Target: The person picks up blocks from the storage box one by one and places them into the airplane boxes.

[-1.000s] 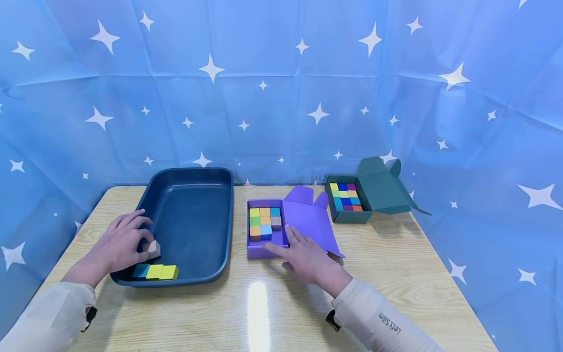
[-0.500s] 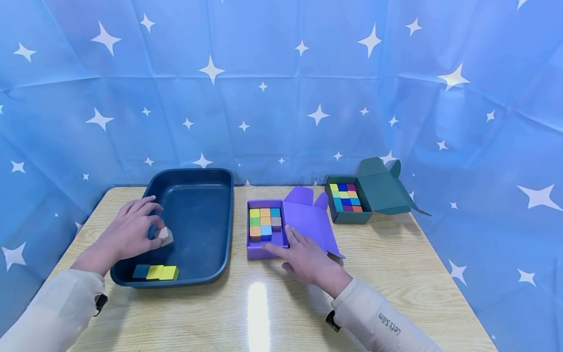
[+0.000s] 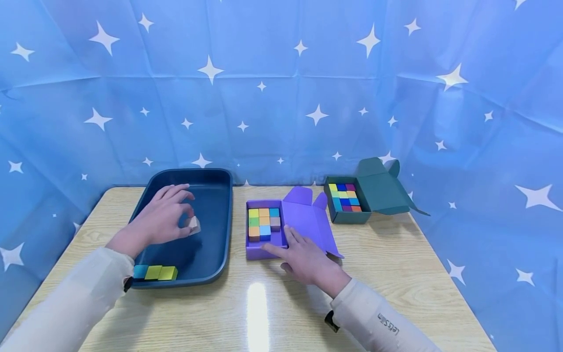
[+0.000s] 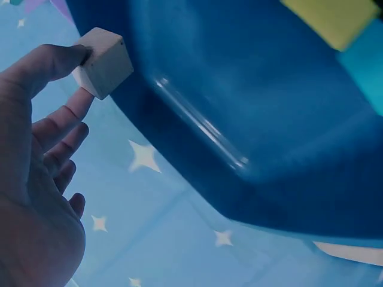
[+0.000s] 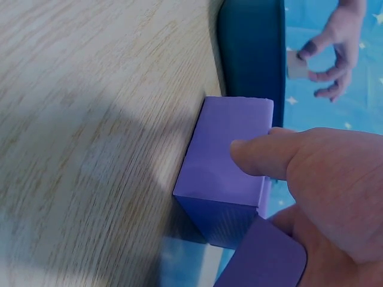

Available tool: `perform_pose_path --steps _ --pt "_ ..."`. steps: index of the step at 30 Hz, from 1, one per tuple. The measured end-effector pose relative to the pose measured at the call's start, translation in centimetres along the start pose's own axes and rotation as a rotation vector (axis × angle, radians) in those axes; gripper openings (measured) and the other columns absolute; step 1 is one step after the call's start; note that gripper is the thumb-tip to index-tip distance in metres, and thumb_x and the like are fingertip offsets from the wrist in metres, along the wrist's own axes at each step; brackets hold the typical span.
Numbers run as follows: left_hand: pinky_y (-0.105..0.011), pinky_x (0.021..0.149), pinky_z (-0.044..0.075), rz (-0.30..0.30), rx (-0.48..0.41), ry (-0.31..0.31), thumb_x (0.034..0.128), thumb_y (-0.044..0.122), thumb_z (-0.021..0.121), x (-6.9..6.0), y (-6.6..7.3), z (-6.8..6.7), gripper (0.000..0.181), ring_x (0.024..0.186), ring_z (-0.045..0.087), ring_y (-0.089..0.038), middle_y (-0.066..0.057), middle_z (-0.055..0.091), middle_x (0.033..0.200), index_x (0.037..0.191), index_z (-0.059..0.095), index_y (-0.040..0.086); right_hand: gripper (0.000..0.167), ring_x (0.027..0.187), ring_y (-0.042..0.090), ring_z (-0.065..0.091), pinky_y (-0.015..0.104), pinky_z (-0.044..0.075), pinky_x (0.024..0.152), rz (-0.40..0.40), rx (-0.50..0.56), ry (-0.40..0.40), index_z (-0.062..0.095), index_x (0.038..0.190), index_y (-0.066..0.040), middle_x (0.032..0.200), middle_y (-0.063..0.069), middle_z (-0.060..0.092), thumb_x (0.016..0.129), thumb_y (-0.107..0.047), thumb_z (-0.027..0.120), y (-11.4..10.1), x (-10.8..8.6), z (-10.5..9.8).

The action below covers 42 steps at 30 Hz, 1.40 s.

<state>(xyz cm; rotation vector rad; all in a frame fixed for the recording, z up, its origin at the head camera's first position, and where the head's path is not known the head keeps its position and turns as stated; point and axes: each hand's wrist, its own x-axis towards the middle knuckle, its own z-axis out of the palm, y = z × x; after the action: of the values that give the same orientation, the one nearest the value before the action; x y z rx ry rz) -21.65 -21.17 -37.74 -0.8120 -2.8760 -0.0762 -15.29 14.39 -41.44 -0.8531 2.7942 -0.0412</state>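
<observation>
My left hand (image 3: 159, 218) pinches a plain wooden cube (image 3: 194, 225) between thumb and fingertips, above the dark blue tray (image 3: 229, 230). In the left wrist view the cube (image 4: 105, 64) is tilted, corner toward the camera. A teal block (image 3: 140, 272) and two yellow ones (image 3: 160, 273) lie in the tray's near left corner. My right hand (image 3: 310, 258) holds the purple box (image 3: 264, 252) at its near right corner. Its thumb (image 5: 263, 156) lies on the front wall, and other fingers reach along the lid side. Inside the box, several coloured blocks (image 3: 264, 220) sit in rows, with a gap at the near right.
The purple lid (image 3: 305, 222) lies folded out to the right. Behind it on the right, a dark green box (image 3: 352, 218) full of coloured blocks stands with its lid (image 3: 387, 192) spread open. A blue starry cloth (image 3: 272, 122) hangs behind the wooden table (image 3: 206, 318).
My left hand has lifted the wooden cube from the tray's near left side and carried it right and away from me. The right hand has stayed on the purple box.
</observation>
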Motion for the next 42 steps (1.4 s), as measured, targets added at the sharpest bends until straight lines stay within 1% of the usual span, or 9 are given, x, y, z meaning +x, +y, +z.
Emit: perform_pose_path --steps 4,7,13,20,23,27,30,33,42 --pt "-0.059 0.118 0.021 0.046 0.001 0.022 0.0757 0.035 0.078 1.5 1.2 -0.1 0.02 0.143 0.03 -0.036 -0.012 0.06 0.128 0.083 0.072 0.017 0.062 0.147 0.042 0.026 0.058 0.036 0.113 0.005 0.02 -0.016 0.029 0.149 -0.047 0.16 0.025 0.02 0.098 -0.03 0.058 -0.1 0.0 -0.1" --pt "-0.058 0.119 0.02 0.064 -0.003 0.024 0.077 0.038 0.078 2.7 2.2 -0.2 0.022 0.144 0.029 -0.035 -0.011 0.06 0.13 0.084 0.073 0.018 0.061 0.147 0.042 0.025 0.057 0.036 0.113 0.007 0.023 -0.019 0.029 0.149 -0.047 0.16 0.025 0.019 0.098 -0.03 0.058 -0.1 0.0 -0.2" --pt "-0.054 0.121 0.02 0.102 0.011 0.012 0.0795 0.045 0.075 5.3 4.7 -0.3 0.027 0.145 0.029 -0.032 -0.008 0.059 0.132 0.086 0.073 0.019 0.062 0.148 0.041 0.025 0.057 0.035 0.114 0.015 0.02 -0.027 0.028 0.149 -0.049 0.16 0.025 0.019 0.098 -0.031 0.058 -0.1 0.0 -0.2" --pt "-0.052 0.123 0.019 0.144 -0.004 -0.018 0.0795 0.046 0.075 8.1 7.5 -0.4 0.029 0.145 0.03 -0.029 -0.006 0.06 0.132 0.088 0.074 0.019 0.064 0.147 0.042 0.026 0.058 0.036 0.113 0.017 0.012 -0.026 0.028 0.149 -0.049 0.16 0.025 0.02 0.097 -0.031 0.059 -0.1 0.0 -0.2" --pt "-0.051 0.123 0.018 0.152 -0.017 -0.033 0.0798 0.046 0.074 9.3 8.7 -0.3 0.028 0.146 0.028 -0.027 -0.004 0.06 0.132 0.086 0.074 0.019 0.063 0.147 0.042 0.027 0.058 0.037 0.112 0.014 0.009 -0.024 0.029 0.149 -0.048 0.16 0.025 0.021 0.097 -0.031 0.06 -0.1 0.1 -0.2" --pt "-0.05 0.124 0.018 0.184 -0.012 -0.048 0.0815 0.046 0.072 10.7 10.2 0.0 0.027 0.147 0.028 -0.027 -0.002 0.059 0.132 0.081 0.074 0.019 0.062 0.147 0.042 0.026 0.059 0.037 0.112 0.009 0.008 -0.02 0.03 0.149 -0.048 0.16 0.025 0.021 0.096 -0.031 0.06 0.0 0.1 -0.3" --pt "-0.049 0.124 0.018 0.208 -0.005 -0.066 0.0827 0.046 0.071 11.5 11.0 0.3 0.026 0.147 0.028 -0.027 -0.002 0.059 0.132 0.079 0.074 0.02 0.062 0.146 0.043 0.027 0.059 0.038 0.111 -0.002 0.001 -0.009 0.032 0.149 -0.046 0.159 0.025 0.023 0.096 -0.031 0.061 0.0 0.1 -0.3" --pt "-0.048 0.124 0.017 0.211 -0.012 -0.089 0.0834 0.045 0.07 12.0 11.6 0.8 0.025 0.147 0.028 -0.026 -0.001 0.058 0.133 0.08 0.075 0.021 0.061 0.146 0.043 0.028 0.059 0.039 0.11 -0.01 -0.006 -0.005 0.034 0.148 -0.045 0.159 0.025 0.024 0.095 -0.032 0.061 0.0 0.1 -0.3" --pt "-0.046 0.125 0.017 0.215 -0.032 -0.153 0.083 0.048 0.07 12.7 13.1 2.5 0.027 0.147 0.027 -0.025 -0.001 0.057 0.134 0.085 0.075 0.021 0.06 0.146 0.043 0.027 0.058 0.038 0.111 -0.017 -0.021 0.007 0.034 0.148 -0.044 0.158 0.026 0.025 0.096 -0.032 0.061 0.0 0.0 -0.2"
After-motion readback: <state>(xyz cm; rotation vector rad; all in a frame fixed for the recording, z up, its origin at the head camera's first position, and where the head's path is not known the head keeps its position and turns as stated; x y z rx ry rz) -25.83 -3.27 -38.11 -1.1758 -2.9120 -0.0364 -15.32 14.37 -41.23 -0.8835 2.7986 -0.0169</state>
